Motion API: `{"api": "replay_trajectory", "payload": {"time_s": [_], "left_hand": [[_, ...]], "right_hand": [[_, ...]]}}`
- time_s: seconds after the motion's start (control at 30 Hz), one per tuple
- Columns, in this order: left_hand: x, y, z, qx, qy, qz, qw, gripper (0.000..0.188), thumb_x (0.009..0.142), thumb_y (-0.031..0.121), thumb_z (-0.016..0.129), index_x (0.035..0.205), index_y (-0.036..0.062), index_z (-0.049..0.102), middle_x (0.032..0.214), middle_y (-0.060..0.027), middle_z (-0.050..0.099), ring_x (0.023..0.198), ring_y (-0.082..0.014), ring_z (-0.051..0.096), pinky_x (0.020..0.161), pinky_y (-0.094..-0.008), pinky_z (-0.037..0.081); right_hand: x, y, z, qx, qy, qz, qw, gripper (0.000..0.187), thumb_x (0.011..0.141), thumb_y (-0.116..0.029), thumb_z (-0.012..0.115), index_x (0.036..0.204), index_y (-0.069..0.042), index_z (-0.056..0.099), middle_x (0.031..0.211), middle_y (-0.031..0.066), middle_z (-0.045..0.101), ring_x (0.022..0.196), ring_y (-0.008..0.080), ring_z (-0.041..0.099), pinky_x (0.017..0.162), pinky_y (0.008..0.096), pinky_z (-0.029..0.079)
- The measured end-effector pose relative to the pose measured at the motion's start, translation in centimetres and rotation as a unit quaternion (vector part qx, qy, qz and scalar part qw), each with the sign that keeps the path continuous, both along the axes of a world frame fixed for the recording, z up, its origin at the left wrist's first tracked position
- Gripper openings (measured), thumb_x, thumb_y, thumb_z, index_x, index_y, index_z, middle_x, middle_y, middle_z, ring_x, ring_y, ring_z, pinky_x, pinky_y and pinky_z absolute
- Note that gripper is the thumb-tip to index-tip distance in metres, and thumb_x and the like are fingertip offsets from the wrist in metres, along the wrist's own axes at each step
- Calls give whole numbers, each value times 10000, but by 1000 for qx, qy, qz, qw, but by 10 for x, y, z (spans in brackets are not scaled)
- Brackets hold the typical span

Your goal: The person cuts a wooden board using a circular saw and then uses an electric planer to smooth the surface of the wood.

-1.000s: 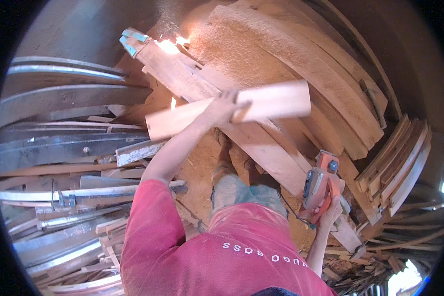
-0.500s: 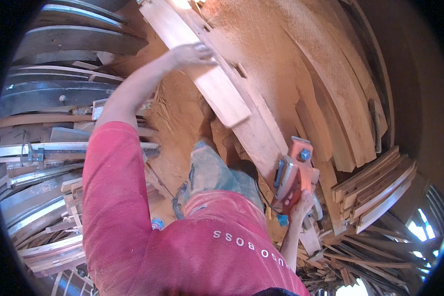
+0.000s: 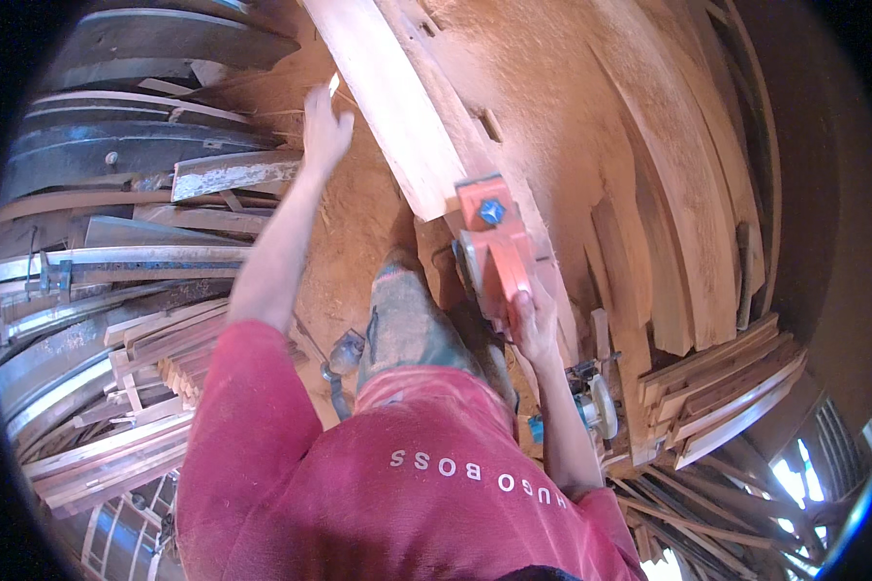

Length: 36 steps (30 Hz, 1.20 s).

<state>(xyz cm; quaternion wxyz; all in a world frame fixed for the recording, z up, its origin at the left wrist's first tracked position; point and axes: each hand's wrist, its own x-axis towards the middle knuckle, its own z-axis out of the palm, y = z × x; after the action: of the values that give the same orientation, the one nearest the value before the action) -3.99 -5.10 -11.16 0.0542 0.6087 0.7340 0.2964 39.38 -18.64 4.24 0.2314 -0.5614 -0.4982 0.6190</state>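
My right hand (image 3: 533,324) is closed round the rear handle of an orange power planer (image 3: 499,242) with a blue star-shaped knob on top. The planer's front stands at the near end of a long pale plank (image 3: 407,126); whether its sole touches the wood cannot be told. Beneath the plank runs a dusty wooden bench beam (image 3: 549,266) with slots cut in it. To the left of the plank, clear of it, my left hand (image 3: 327,137) is raised with the thumb apart and nothing plainly in it. A small bright spot shows at its fingertips.
Sawdust covers the floor (image 3: 344,228). Stacked boards (image 3: 126,189) crowd the left side. Long planks (image 3: 688,184) lie to the right, with a pile of short slats (image 3: 722,387) nearer. Beside my right forearm sits another machine with a pale disc (image 3: 603,407).
My right hand has brought the planer forward and left to the plank's near end. My left hand has come off the plank and moved left.
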Motion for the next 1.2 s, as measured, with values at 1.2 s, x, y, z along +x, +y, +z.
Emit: {"api": "replay_trajectory", "payload": {"time_s": [1.2], "left_hand": [[139, -132, 25, -245, -631, 187, 712, 439, 871, -2, 750, 1258, -137, 592, 1076, -154, 721, 963, -167, 691, 861, -276, 558]], "right_hand": [[-313, 330, -61, 223, -40, 130, 965, 496, 1036, -390, 485, 816, 32, 627, 619, 145, 544, 589, 180, 538, 596, 374, 450]]}}
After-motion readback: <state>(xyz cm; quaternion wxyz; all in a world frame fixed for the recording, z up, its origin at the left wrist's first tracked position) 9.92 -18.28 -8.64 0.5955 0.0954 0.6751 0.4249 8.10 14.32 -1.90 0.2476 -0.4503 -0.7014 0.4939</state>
